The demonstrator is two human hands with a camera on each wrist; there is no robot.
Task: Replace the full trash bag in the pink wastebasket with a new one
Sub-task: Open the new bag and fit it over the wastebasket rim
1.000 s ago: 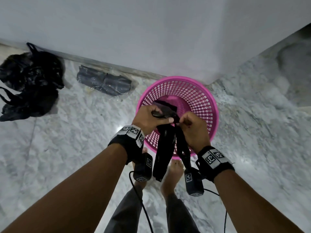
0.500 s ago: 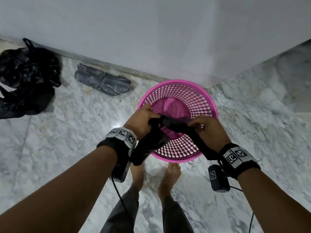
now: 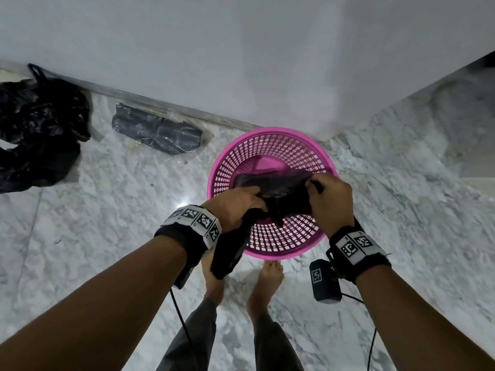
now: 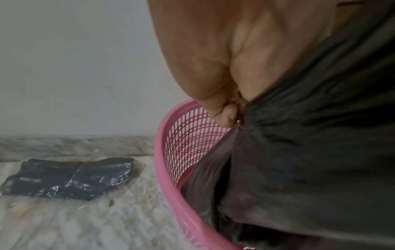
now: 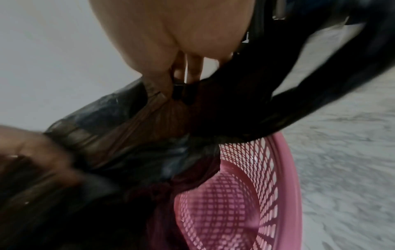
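The pink mesh wastebasket (image 3: 267, 140) stands on the marble floor against the white wall, seen also in the wrist views (image 4: 169, 152) (image 5: 284, 177). Over its opening both hands hold a new black trash bag (image 3: 278, 183) (image 4: 310, 152) (image 5: 132, 135), partly spread. My left hand (image 3: 235, 203) (image 4: 224, 111) grips the bag's left edge, and a loose tail of the bag hangs below that wrist. My right hand (image 3: 325, 194) (image 5: 183, 74) pinches its right edge. The full black trash bag (image 3: 34, 129) lies on the floor at far left.
A clear-wrapped pack of folded black bags (image 3: 156, 131) (image 4: 70, 177) lies by the wall between the full bag and the basket. My bare feet (image 3: 265, 279) stand just in front of the basket. The wall turns a corner behind the basket.
The hands have drawn apart and moved forward over the basket. The new bag went from a hanging narrow strip to a wider sheet stretched between them.
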